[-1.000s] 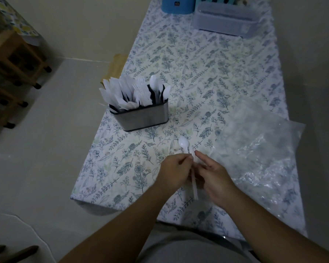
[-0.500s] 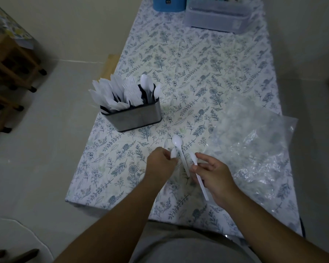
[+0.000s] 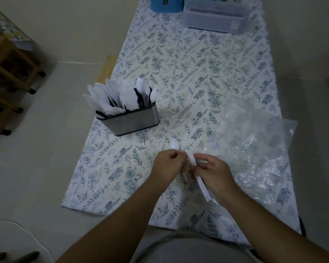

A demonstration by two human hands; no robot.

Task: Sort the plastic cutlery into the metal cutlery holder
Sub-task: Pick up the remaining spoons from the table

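The metal cutlery holder (image 3: 133,121) stands on the left of the floral table, packed with white plastic knives, forks and a few spoons. In front of it, my left hand (image 3: 168,168) grips a white plastic spoon (image 3: 175,144) whose bowl pokes out above my fingers. Close beside it, my right hand (image 3: 212,172) holds a small bundle of white plastic cutlery (image 3: 201,184), with the handles slanting down to the right under my palm. The two hands almost touch.
A crumpled clear plastic bag (image 3: 254,147) lies on the table to the right of my hands. At the far end stand a grey lidded box (image 3: 215,16) and a blue container (image 3: 166,4). Wooden furniture (image 3: 10,73) stands on the floor at left.
My hands have come back together after parting half a second ago. The spoon stays in my left hand, and my right hand still holds its bundle.
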